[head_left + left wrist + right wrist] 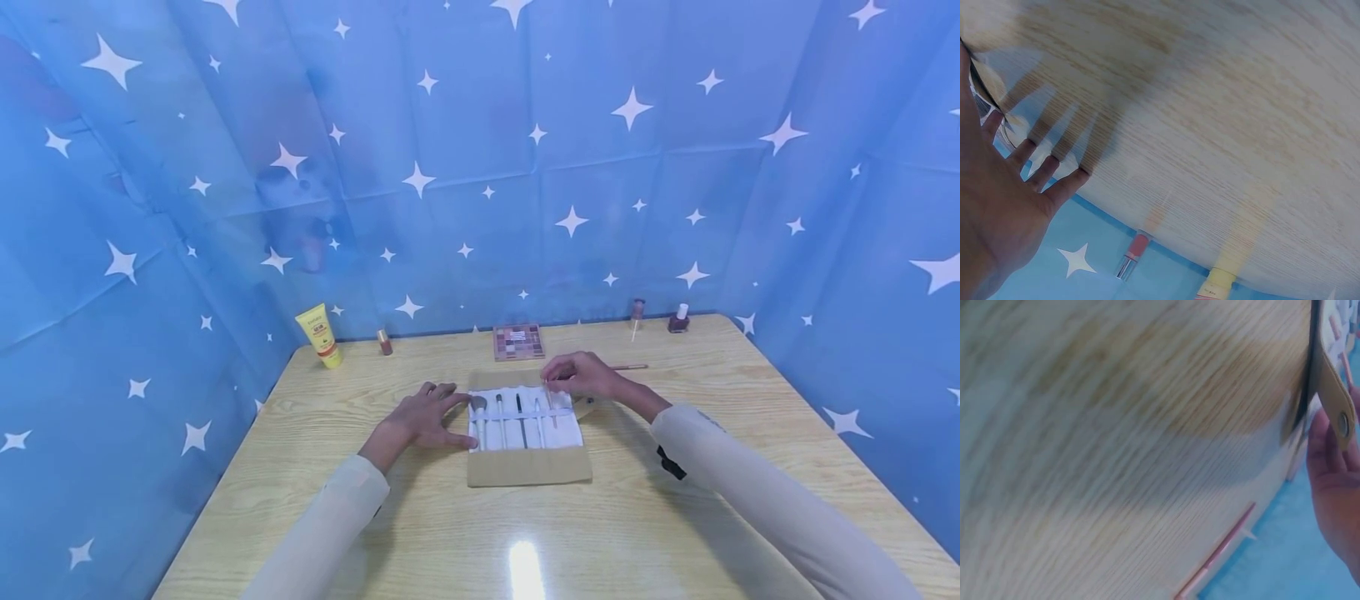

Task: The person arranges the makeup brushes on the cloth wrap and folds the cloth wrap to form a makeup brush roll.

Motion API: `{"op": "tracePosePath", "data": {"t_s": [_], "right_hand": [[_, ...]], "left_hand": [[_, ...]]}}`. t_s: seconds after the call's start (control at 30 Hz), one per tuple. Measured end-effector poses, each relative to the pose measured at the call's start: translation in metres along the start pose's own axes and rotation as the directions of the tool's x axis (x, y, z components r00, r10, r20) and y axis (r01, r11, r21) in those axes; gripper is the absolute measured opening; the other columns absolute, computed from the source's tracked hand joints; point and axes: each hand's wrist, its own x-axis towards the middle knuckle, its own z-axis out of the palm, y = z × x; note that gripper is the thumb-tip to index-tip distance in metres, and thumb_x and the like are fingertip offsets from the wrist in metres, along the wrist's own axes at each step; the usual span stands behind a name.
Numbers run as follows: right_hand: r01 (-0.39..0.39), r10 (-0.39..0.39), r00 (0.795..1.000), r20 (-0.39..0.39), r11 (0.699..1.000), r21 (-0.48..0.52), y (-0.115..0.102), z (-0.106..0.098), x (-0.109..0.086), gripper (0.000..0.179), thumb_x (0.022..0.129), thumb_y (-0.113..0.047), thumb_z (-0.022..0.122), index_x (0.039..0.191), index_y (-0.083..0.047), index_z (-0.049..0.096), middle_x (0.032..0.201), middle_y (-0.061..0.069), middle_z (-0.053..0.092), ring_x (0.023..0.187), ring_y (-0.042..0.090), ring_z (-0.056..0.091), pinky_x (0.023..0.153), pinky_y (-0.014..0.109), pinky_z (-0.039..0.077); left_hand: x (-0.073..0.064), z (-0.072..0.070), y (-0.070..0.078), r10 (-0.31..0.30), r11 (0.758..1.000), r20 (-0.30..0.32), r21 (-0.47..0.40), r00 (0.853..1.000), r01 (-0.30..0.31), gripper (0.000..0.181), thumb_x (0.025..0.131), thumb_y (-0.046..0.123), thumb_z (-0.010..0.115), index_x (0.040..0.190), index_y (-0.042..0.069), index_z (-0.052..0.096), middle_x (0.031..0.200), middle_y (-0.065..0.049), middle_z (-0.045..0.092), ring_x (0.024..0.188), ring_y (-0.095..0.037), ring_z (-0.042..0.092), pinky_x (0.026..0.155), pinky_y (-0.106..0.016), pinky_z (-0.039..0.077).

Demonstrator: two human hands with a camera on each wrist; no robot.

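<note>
A tan brush roll (529, 468) with a white lining lies unfolded on the table. Several makeup brushes stand side by side in its slots, among them a wide fluffy brush (479, 408) at the left end and a dark-handled one (521, 419). My left hand (427, 417) rests at the roll's left edge with fingers spread and thumb near the lower corner. At the rightmost slot, my right hand (581, 375) pinches the upper end of a slim pinkish brush (552, 402). A tan strap with a metal snap (1339, 412) hangs beside that hand in the right wrist view.
A slim pink stick (630, 367) lies right of the roll. Along the back edge stand a yellow tube (320, 337), a lip gloss (384, 342), an eyeshadow palette (518, 342), another small cosmetic tube (637, 310) and a dark nail polish bottle (678, 321). Behind hangs a blue starry curtain (480, 208).
</note>
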Motion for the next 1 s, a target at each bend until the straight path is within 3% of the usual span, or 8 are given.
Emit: {"op": "tracePosePath", "data": {"t_s": [0.27, 0.83, 1.0], "right_hand": [[0.063, -0.062, 0.997, 0.056, 0.998, -0.03, -0.006, 0.001, -0.01, 0.015, 0.096, -0.004, 0.074, 0.109, 0.004, 0.076, 0.101, 0.015, 0.078, 0.093, 0.031, 0.075, 0.078, 0.027, 0.061], [0.114, -0.11, 0.987, 0.12, 0.993, -0.026, -0.007, 0.005, -0.02, 0.012, 0.095, -0.002, 0.074, 0.106, 0.003, 0.077, 0.098, 0.014, 0.078, 0.09, 0.03, 0.074, 0.079, 0.035, 0.061], [0.119, -0.111, 0.984, 0.14, 0.992, -0.045, -0.009, 0.005, -0.023, 0.012, 0.096, -0.004, 0.073, 0.107, 0.001, 0.077, 0.1, 0.012, 0.078, 0.092, 0.029, 0.073, 0.079, 0.032, 0.06]], "left_hand": [[0.0, 0.001, 0.0, 0.002, 1.0, 0.001, -0.002, 1.0, -0.002, 0.094, 0.082, 0.088, 0.055, 0.161, 0.041, 0.036, 0.17, -0.004, 0.028, 0.153, -0.035, 0.028, 0.113, -0.064, 0.039], [0.0, 0.002, 0.0, 0.006, 1.0, -0.009, -0.023, 1.0, -0.006, 0.093, 0.082, 0.085, 0.059, 0.16, 0.039, 0.038, 0.17, -0.005, 0.028, 0.154, -0.038, 0.027, 0.113, -0.065, 0.038], [0.001, 0.004, -0.001, 0.004, 1.0, -0.013, -0.012, 1.0, -0.004, 0.093, 0.082, 0.087, 0.057, 0.16, 0.041, 0.037, 0.171, -0.003, 0.027, 0.154, -0.038, 0.026, 0.114, -0.065, 0.037]]}}
